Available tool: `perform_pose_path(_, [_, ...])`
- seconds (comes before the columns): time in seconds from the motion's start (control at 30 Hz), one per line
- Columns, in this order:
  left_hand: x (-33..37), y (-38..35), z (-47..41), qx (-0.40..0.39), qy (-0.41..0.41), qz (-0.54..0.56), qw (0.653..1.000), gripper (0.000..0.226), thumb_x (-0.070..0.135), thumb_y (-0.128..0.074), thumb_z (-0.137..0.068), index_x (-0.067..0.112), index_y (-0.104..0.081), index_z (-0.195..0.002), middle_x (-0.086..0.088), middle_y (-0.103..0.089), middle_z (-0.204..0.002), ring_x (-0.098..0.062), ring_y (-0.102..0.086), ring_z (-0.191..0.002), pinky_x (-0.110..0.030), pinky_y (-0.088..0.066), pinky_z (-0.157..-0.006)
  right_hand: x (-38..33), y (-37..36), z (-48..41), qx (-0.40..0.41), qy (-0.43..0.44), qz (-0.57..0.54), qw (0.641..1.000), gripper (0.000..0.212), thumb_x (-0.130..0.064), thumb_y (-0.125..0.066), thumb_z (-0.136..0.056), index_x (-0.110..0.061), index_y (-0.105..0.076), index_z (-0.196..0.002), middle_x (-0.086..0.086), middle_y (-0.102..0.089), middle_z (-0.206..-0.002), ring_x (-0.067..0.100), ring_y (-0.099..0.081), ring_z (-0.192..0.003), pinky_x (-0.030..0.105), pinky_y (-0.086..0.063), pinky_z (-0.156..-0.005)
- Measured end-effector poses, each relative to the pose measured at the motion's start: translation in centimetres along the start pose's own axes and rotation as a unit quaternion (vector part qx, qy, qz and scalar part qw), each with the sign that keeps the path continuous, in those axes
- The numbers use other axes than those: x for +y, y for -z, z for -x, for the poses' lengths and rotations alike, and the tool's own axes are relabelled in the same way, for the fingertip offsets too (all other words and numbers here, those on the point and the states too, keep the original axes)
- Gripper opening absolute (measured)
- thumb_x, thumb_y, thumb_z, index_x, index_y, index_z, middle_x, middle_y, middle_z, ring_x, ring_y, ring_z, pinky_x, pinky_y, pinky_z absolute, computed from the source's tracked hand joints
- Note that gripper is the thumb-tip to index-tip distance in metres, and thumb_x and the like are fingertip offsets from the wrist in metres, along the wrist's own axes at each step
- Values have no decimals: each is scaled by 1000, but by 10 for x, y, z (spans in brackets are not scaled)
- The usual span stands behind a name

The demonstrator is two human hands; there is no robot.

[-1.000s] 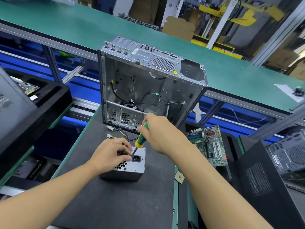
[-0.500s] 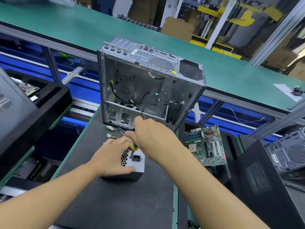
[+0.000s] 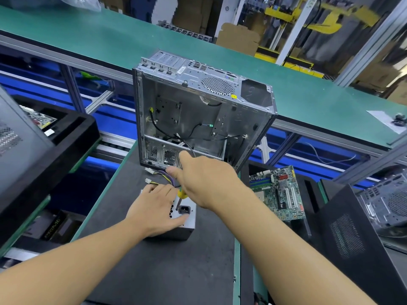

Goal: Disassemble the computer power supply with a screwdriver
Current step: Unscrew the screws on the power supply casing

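Bracing: my left hand (image 3: 154, 208) lies flat, fingers spread, on the power supply (image 3: 187, 225).
Right hand (image 3: 207, 183): fingers clenched on the screwdriver (image 3: 182, 194), 12 o'clock of the supply.

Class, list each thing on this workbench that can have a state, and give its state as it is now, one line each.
power supply: casing closed, lying on the mat.
screwdriver: tip down on the power supply.
left hand: flat on the power supply.
right hand: closed on the screwdriver.
computer case: upright, side open, gutted.
motherboard: out, lying flat.
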State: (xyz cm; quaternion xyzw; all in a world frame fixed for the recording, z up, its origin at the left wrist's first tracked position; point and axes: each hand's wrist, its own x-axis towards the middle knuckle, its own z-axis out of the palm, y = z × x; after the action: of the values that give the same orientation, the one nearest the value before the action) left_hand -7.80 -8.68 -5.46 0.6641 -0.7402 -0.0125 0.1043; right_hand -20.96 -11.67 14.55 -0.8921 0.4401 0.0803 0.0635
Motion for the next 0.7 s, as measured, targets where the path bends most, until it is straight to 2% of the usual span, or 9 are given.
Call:
perform_pose_path(0.1, [0,1,-1,-1,17,-13,1000,53,73,-25,-86,33,-57,-98,12,-55,-99,-14,-51,-100,-32,-35,-89,-4,-3,-1,5,21,-12,1000,19,-33,-35,-104,-17,-33,-95,1,-43,-77,25,-46,-63,33,-27,-51])
perform_pose_path(0.17, [0,0,0,-6,17,-18,1000,53,71,-25,-87,33,-59,-101,12,-56,-101,-15,-51,-102,-33,-36,-91,-2,2,-1,-55,16,-67,996,11,-20,-44,-98,-16,-36,-104,5,-43,-97,29,-48,-78,37,-36,-60])
perform_pose_path(0.2, [-1,0,-1,-8,18,-18,1000,53,70,-24,-87,33,-59,-102,12,-56,-102,-15,-51,-102,-33,-36,-91,-1,5,-1,-87,14,-84,993,18,-16,-48,-94,-17,-37,-108,5,-41,-105,30,-47,-85,39,-39,-65])
perform_pose_path(0.3, [-1,1,-1,-23,21,-26,999,55,68,-21,-86,33,-59,-104,11,-57,-99,-15,-51,-101,-33,-35,-89,-2,6,3,-99,-8,-87,991,24,-23,-52,-92,-18,-37,-111,3,-38,-110,31,-44,-98,42,-43,-73])
perform_pose_path(0.4, [-1,2,-1,-16,15,-25,999,51,67,-21,-87,30,-55,-99,11,-57,-96,-16,-50,-96,-33,-34,-83,-6,1,5,-17,-49,2,999,38,-51,-37,-100,-15,-38,-112,3,-44,-91,27,-49,-75,33,-32,-54])
perform_pose_path(0.43, [-1,2,-1,-16,13,-24,999,49,67,-22,-88,31,-52,-97,11,-55,-95,-16,-50,-96,-33,-34,-84,-8,0,5,11,-50,43,998,36,-49,-33,-102,-14,-38,-106,1,-42,-79,24,-46,-65,31,-27,-49])
perform_pose_path(0.5, [-1,2,0,-16,14,-18,1000,46,68,-25,-88,31,-52,-96,13,-54,-95,-15,-50,-96,-33,-35,-86,-10,-5,4,38,-36,50,997,22,-33,-37,-105,-13,-35,-96,1,-37,-70,26,-49,-66,31,-26,-48])
perform_pose_path(0.6, [0,3,1,-15,17,-11,1000,50,70,-28,-84,31,-57,-100,14,-55,-95,-14,-50,-97,-32,-35,-89,-7,1,2,-41,-12,-25,999,13,-15,-48,-97,-13,-35,-101,5,-40,-95,32,-46,-88,37,-34,-61])
perform_pose_path(0.7, [1,5,2,-33,-3,-18,999,56,72,-32,-83,32,-56,-112,14,-57,-105,-13,-49,-103,-34,-35,-95,-1,14,-1,-122,-3,-66,990,30,-21,-55,-91,-16,-41,-117,6,-43,-116,31,-44,-102,39,-41,-74])
